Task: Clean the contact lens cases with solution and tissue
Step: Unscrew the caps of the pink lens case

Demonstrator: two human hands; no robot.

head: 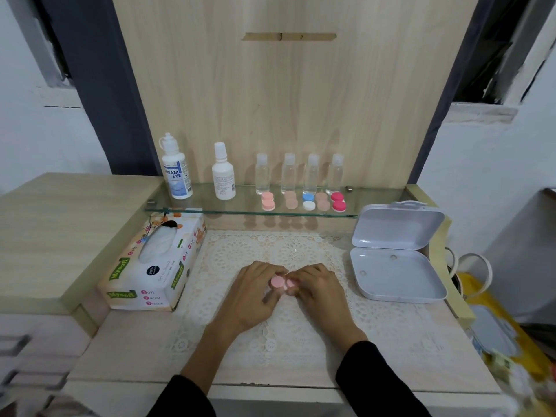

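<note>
Your left hand (255,291) and right hand (316,288) meet over the lace mat (270,335), each pinching one pink cap of the contact lens case (281,282) between them. Twist unevenly and a loosened cap could slip out and roll toward the tissue box (153,266).

Fingers of the left hand (255,293) and right hand (316,288), both gripping it, cover much of the pink lens case (282,282), hiding its underside and ends. The black sleeves (382,383) run off the bottom edge. Small print on the white bottle (223,176) is unreadable (too small), and the clutter (517,377) at lower right is blurred.
</note>
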